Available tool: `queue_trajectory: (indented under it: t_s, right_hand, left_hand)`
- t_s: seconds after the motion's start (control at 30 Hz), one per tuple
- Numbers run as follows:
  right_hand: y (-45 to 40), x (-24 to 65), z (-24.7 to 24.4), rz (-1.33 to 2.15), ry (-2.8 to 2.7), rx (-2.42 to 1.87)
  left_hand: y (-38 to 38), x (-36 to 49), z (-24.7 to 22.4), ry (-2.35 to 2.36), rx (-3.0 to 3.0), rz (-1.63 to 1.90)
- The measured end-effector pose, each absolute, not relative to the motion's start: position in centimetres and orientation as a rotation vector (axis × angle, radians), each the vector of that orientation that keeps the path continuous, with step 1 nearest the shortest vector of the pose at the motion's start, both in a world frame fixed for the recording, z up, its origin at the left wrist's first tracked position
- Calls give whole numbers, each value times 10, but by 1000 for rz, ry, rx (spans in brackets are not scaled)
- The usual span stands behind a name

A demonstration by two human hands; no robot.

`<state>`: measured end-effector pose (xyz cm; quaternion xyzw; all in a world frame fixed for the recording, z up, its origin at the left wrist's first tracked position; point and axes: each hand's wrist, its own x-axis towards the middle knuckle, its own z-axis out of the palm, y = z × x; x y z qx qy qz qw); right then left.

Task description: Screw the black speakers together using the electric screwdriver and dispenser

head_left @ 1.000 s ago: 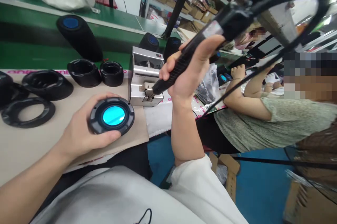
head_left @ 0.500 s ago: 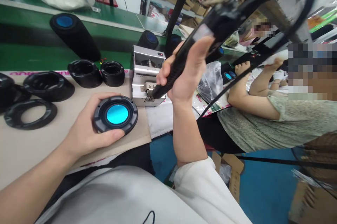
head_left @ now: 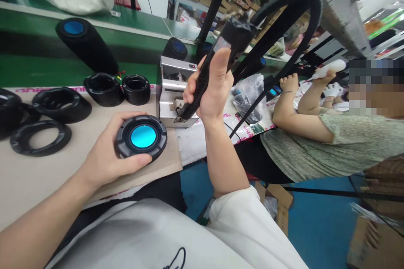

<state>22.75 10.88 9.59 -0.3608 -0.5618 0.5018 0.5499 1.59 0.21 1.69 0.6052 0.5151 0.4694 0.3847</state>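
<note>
My left hand [head_left: 107, 151] is closed around the rim of a black round speaker end piece [head_left: 143, 136] with a shiny blue disc, blue side up, just above the beige mat. My right hand [head_left: 213, 86] grips a black corded electric screwdriver [head_left: 205, 77], thumb along its body. The tool slants down to the left, its tip at the front outlet of a silver screw feeder box [head_left: 167, 105]; the hand hides part of the box. Whether the tip carries a screw cannot be made out.
Left of the feeder lie several black rings [head_left: 61, 102] on the mat [head_left: 78, 138]. A dark cylindrical speaker [head_left: 86, 46] with a blue end leans on the green bench. A clear plastic bag [head_left: 249, 96] sits beyond my right hand, beside a co-worker in a green top [head_left: 331, 147].
My right hand has moved slightly left with the screwdriver, which still points at the feeder's outlet. The cable loop has swung left. My left hand keeps hold of the speaker end piece.
</note>
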Motion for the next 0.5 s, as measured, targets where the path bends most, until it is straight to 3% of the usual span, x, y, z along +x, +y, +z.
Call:
queue_trajectory:
  t_s: [0.33, 0.5]
  right_hand:
    - [115, 217, 96, 940, -1286, -869]
    - [122, 213, 89, 999, -1265, -871]
  left_hand:
    - [4, 11, 13, 1324, 1585, 1166]
    - [1, 15, 17, 1316, 1556, 1179]
